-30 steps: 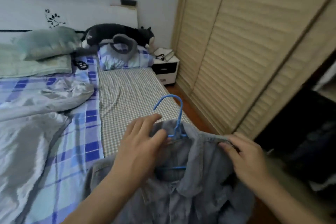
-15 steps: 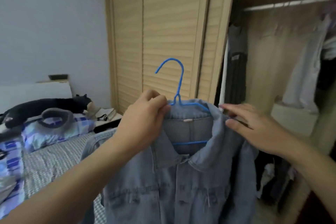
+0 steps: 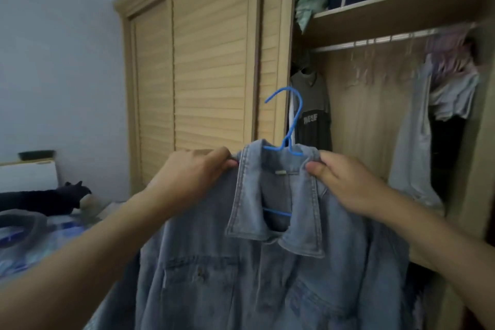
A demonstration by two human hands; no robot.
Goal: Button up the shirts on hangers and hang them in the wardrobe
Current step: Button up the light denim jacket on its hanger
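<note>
A light blue denim shirt [image 3: 267, 276] hangs on a blue wire hanger [image 3: 293, 126], held up in front of the open wardrobe. My left hand [image 3: 192, 179] grips the shirt's left shoulder by the collar. My right hand [image 3: 345, 185] pinches the right shoulder at the collar, thumb on the front. The hanger's hook points up, below and left of the metal clothes rail [image 3: 380, 40]. The shirt's front looks closed below the collar; its lower part runs out of view.
Slatted wooden sliding doors [image 3: 209, 75] stand to the left of the opening. A dark T-shirt [image 3: 313, 110], a grey garment [image 3: 412, 142] and other clothes hang from the rail. A shelf [image 3: 401, 5] above holds folded items. The bed [image 3: 32, 236] with a dark cat [image 3: 51, 201] lies at the left.
My view has swung from the bed up to the open wardrobe. Both hands have lifted the shirt on its hanger higher and towards the rail, and my right hand has closed on the collar.
</note>
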